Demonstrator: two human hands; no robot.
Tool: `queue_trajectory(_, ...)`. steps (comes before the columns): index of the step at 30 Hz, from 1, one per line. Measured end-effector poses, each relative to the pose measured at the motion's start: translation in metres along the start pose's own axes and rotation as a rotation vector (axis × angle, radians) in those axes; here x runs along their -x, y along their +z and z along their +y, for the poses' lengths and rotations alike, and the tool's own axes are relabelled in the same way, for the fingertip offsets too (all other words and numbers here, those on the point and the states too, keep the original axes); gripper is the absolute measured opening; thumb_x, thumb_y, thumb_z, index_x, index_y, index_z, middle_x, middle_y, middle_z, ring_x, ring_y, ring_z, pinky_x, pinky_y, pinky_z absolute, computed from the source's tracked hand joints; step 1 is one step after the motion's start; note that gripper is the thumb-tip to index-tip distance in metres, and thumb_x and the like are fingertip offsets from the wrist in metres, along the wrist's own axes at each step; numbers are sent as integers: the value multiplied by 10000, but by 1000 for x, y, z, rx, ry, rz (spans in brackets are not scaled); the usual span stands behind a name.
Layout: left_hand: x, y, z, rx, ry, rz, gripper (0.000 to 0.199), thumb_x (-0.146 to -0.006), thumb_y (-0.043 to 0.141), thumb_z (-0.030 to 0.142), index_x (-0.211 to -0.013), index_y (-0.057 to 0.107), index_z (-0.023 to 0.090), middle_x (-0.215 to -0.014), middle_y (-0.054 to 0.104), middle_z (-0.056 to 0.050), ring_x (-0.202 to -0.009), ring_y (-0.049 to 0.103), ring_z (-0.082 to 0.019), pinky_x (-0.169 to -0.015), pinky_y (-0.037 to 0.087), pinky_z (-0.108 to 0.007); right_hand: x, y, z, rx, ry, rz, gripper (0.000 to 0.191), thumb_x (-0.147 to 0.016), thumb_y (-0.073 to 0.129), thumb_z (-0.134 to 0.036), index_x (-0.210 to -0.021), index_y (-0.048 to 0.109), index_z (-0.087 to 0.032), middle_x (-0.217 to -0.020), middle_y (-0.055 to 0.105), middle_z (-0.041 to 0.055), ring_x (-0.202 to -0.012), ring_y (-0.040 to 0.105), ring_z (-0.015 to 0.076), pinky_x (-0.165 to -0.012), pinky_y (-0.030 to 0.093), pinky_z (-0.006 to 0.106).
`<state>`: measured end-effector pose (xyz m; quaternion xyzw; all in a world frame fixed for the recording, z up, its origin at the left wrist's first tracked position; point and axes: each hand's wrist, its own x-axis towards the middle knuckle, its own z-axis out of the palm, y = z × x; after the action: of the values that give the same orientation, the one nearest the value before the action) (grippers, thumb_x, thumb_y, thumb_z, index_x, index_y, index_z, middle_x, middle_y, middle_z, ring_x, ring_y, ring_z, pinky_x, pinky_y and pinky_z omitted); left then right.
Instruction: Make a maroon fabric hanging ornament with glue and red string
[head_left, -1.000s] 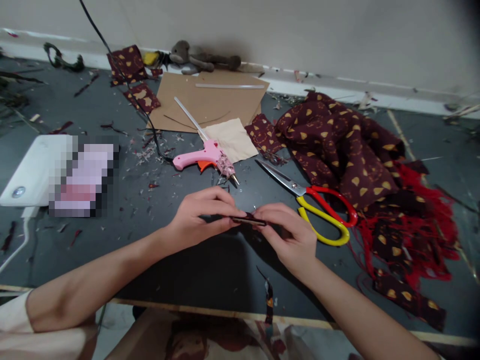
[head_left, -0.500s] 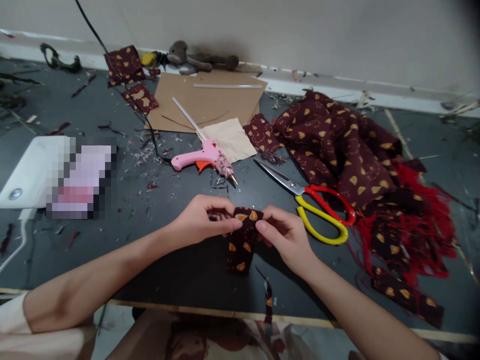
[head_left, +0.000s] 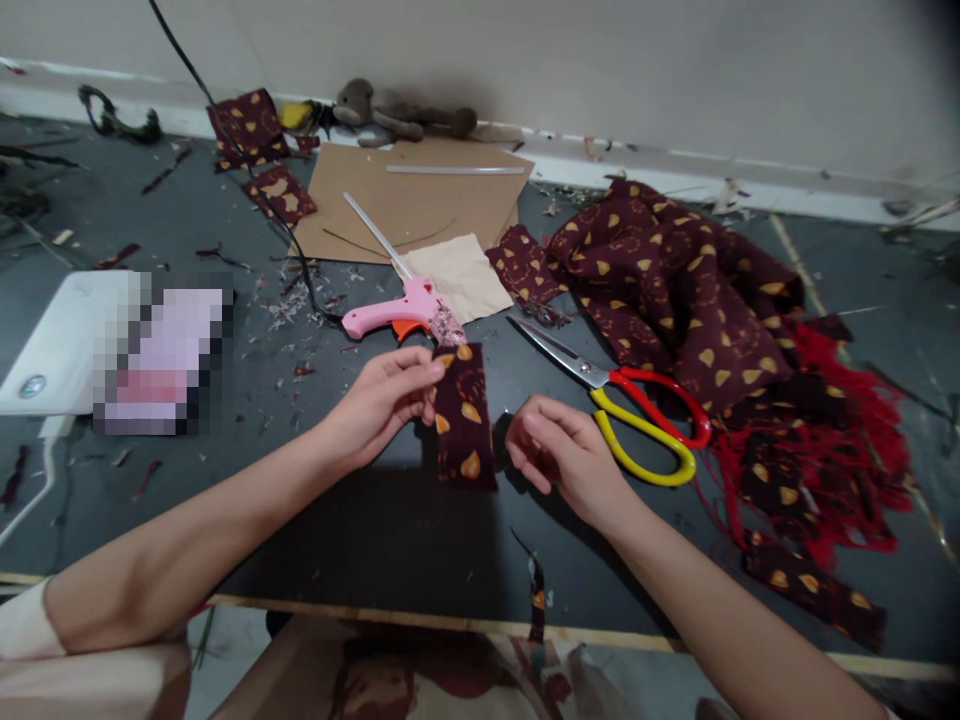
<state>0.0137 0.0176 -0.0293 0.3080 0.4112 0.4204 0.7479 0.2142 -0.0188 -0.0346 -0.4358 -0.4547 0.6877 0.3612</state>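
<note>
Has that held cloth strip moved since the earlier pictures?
Yes: the held cloth strip has moved up and left in view, now hiding the pink glue gun's tip.

The left hand (head_left: 394, 405) has a dark red cloth piece (head_left: 466, 420) in its grip — the right hand (head_left: 562, 450) is near big scissors (head_left: 589, 370) on the worktop (head_left: 375, 560).

A grey wall (head_left: 675, 80) with a white strip (head_left: 45, 95) at its base stood dimly lit behind the dark worktop (head_left: 375, 560).
</note>
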Motion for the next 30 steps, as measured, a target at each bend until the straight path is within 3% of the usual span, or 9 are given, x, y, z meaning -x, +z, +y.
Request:
queue_trajectory(4,-4,-6,3,66,-6,46,169,-730,685,246,-741,552,142,-625,586,29,-505,551,-54,-546,510,-156,1,-4,-2,47,-6,7,406,-868,539,-411,-563,441,-162,-498,550,-30,-351,387,39,-385,248,195)
queue_trajectory(7,-3,-4,3,43,-21,37,177,-728,687,244,-734,545,138,-617,585,26,-505,559,-59,-520,501,-152,4,-2,-2,86,-56,-40,438,-893,497,-421,-546,474,-155,-527,569,-5,-396,444,50,-432,322,206)
queue_trajectory(10,-2,0,2,12,-10,34,231,-716,703,256,-675,505,145,-582,575,37,-465,541,-51,-470,474,-138,8,2,-1,78,-120,-112,258,-879,537,-376,-741,572,-162,-666,608,6,-484,531,71,-497,412,222)
queue_trajectory(12,-1,2,2,-17,4,40,261,-712,710,278,-660,490,149,-553,572,43,-443,537,-51,-450,465,-137,10,5,0,57,-166,-131,160,-859,573,-342,-882,559,-185,-728,599,1,-532,579,85,-514,445,228)
queue_trajectory(16,-1,2,1,-73,38,74,282,-697,722,304,-661,486,154,-513,575,48,-428,550,-59,-442,461,-137,12,9,2,60,-257,-98,205,-820,621,-263,-979,499,-218,-768,555,-23,-561,611,86,-532,471,221)
queue_trajectory(20,-2,2,1,-108,75,100,290,-692,724,307,-658,478,157,-486,577,49,-415,553,-59,-425,443,-126,11,9,2,156,-338,-50,164,-806,617,-172,-936,527,-217,-740,540,-32,-556,602,75,-546,477,212)
queue_trajectory(24,-1,2,1,-137,94,127,304,-673,739,307,-661,473,160,-481,581,52,-409,562,-61,-415,443,-121,9,7,1,305,-414,-9,56,-814,596,-208,-866,580,-195,-764,590,17,-548,577,91,-524,481,240)
queue_trajectory(28,-1,2,1,-142,75,123,309,-671,742,315,-653,474,161,-480,579,54,-384,550,-62,-392,449,-129,7,5,-3,468,-525,5,43,-814,566,-179,-794,603,-191,-660,608,13,-545,553,107,-530,465,251)
queue_trajectory(30,-1,2,1,-139,50,109,317,-675,738,323,-644,466,163,-473,578,53,-356,530,-62,-356,433,-130,8,5,-5,493,-479,-21,64,-819,555,-179,-765,589,-187,-608,589,0,-523,530,100,-511,444,237)
